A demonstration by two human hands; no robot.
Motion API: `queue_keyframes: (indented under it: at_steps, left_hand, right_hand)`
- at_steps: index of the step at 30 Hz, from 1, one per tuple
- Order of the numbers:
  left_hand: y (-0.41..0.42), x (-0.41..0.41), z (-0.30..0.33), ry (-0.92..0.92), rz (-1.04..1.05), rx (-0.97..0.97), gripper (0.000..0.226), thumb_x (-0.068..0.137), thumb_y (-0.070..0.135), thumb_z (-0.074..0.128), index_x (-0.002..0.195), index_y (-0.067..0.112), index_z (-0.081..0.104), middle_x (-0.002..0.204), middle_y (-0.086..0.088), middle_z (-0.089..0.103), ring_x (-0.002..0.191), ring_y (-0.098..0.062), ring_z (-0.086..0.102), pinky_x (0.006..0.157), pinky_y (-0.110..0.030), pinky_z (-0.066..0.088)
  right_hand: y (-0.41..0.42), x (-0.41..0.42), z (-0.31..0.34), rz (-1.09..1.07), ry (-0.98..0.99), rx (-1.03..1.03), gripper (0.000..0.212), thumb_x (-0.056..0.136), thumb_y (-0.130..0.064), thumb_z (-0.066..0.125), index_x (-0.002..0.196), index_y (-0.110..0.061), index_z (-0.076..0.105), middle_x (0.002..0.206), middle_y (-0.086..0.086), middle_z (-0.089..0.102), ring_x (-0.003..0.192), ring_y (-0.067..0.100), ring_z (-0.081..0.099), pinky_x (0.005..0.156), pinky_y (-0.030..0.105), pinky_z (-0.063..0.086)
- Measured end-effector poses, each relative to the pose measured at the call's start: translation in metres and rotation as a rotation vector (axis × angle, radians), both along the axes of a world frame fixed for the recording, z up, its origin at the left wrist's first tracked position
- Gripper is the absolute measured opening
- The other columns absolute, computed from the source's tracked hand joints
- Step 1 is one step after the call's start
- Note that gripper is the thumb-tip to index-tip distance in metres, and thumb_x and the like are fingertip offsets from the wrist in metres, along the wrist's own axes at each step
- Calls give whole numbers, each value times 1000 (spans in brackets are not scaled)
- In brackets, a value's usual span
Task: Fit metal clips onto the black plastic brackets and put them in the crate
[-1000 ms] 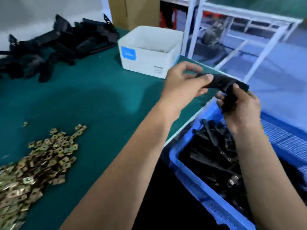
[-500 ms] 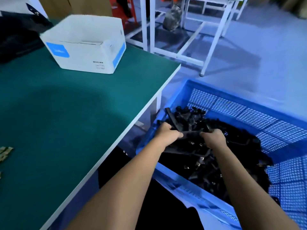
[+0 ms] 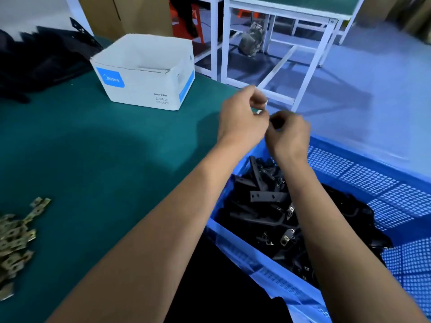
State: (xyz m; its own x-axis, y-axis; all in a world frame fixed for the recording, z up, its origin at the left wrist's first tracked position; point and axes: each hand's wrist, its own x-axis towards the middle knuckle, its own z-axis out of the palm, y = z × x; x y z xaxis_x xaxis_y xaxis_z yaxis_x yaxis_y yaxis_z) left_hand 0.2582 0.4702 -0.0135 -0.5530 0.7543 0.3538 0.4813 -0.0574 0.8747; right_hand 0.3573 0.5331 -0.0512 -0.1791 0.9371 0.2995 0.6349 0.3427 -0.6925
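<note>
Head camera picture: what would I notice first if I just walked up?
Probably the bright blue crate at the right, beside the table, heaped with black brackets. Above its near corner the left hand and right hand hang close together, fingers curled; whether they hold anything is too blurred to tell. On the green table sit a white box at the back and brass-coloured clips at the left edge.

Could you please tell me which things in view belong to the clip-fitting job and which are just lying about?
Job:
metal clips
loose black brackets
blue crate
finished brackets
left hand
right hand

Lying about:
white cardboard box
white frame table
brown carton
</note>
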Motion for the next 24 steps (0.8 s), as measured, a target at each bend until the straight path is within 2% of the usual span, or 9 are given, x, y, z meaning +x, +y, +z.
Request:
queue_keyframes:
  at_steps: [3,7,9,11,14,17,20,22,24]
  left_hand:
    - [-34,-50,21,-26,197,44,17,80,4,68,83,20,67,78,15,68,77,6,63,79,-16,51]
    - [-101,-123,26,-90,440,31,15,80,6,67,83,21,69,78,15,68,77,1,64,83,-25,55]
    - [-149,-163,22,-89,584,-7,16,80,9,66,82,24,68,78,14,67,78,-2,64,83,-26,54]
    - [-200,-199,18,-76,727,-62,16,81,10,66,83,26,69,83,11,70,86,-9,67,88,-31,53]
    - [-273,-247,16,-61,908,-126,16,83,11,63,88,24,72,92,7,74,95,-17,68,90,-34,54]
    - [-343,-288,13,-27,1053,-203,17,84,12,62,93,22,71,96,5,73,96,-19,66,87,-33,53]
    - [-407,-334,2,57,1208,-391,23,86,14,60,106,19,70,112,-4,71,112,-26,61,97,-35,47]
    - [-443,-365,-7,81,1336,-540,28,87,19,58,114,17,66,125,-10,63,124,-32,50,103,-39,41]
    - [-471,-393,-16,46,1434,-674,36,89,24,58,124,13,58,136,-16,51,132,-38,39,106,-47,39]
  right_hand:
    - [-35,-55,35,214,27,116,10,88,-20,60,80,-18,66,83,8,74,79,30,66,71,36,51]
    - [-94,-144,53,503,-36,89,27,86,-16,56,63,-24,45,64,3,57,66,27,46,58,31,32]
    - [-135,-195,53,651,-82,31,32,88,-15,54,59,-24,42,60,-2,51,64,26,45,57,31,30]
    - [-179,-242,52,796,-149,26,29,87,-14,51,61,-19,42,63,4,53,65,31,48,61,31,31]
    - [-244,-304,51,1007,-309,115,12,85,-15,53,73,-17,50,83,16,67,79,41,61,65,32,35]
    - [-301,-357,50,1155,-252,132,8,85,-15,58,88,-14,65,90,15,70,80,35,63,66,35,45]
    - [-350,-411,46,1258,-326,218,27,87,-17,68,114,-14,65,114,14,67,110,36,60,87,41,53]
    - [-378,-446,42,1302,-388,304,57,86,-32,80,133,-16,54,134,14,53,130,36,43,98,45,50]
    - [-400,-479,39,1309,-408,398,91,76,-51,86,147,-19,39,146,15,38,139,38,29,102,52,48]
